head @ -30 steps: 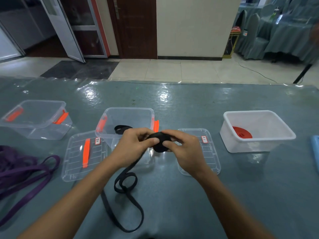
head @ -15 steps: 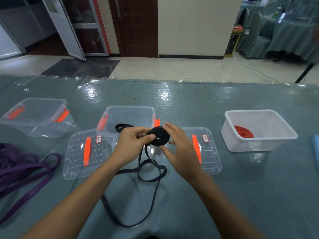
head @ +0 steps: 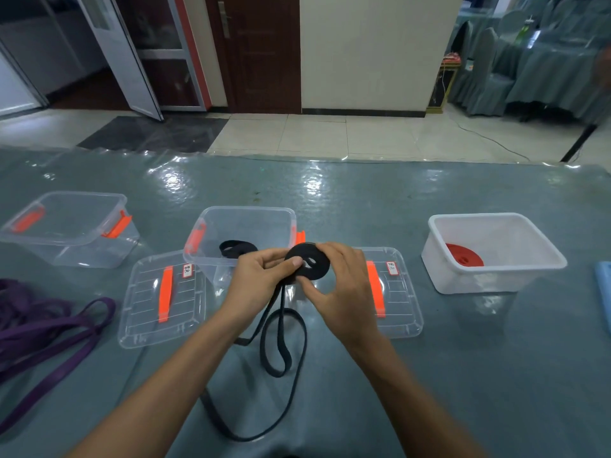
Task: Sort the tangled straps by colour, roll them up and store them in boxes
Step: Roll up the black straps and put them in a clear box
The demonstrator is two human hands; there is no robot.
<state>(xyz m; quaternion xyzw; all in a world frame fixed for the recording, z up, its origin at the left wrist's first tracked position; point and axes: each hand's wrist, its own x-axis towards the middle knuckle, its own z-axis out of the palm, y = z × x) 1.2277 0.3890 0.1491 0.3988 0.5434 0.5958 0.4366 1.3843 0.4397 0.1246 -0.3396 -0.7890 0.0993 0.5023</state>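
Fingers (head: pixel 334 256) of both hands close round a part-wound black strap roll (head: pixel 309 265), held above the table (head: pixel 496 375).

The left hand (head: pixel 261 279) pinches the roll's near face under its thumb, and the right hand (head: pixel 340 292) cups the roll's right edge, thumb below. The strap's loose tail (head: pixel 281 342) hangs from the roll and loops on the table between the forearms. Just behind the hands stands the middle clear box (head: pixel 244 214) with another black coil (head: pixel 236 247) inside. Two clear lids with orange handles lie flat, a left lid (head: pixel 145 312) and a right lid (head: pixel 403 309). Further left stands a second clear box (head: pixel 66 226), with purple straps (head: pixel 43 328) heaped near it. At right, a white box (head: pixel 496 276) holds a red roll (head: pixel 464 257).
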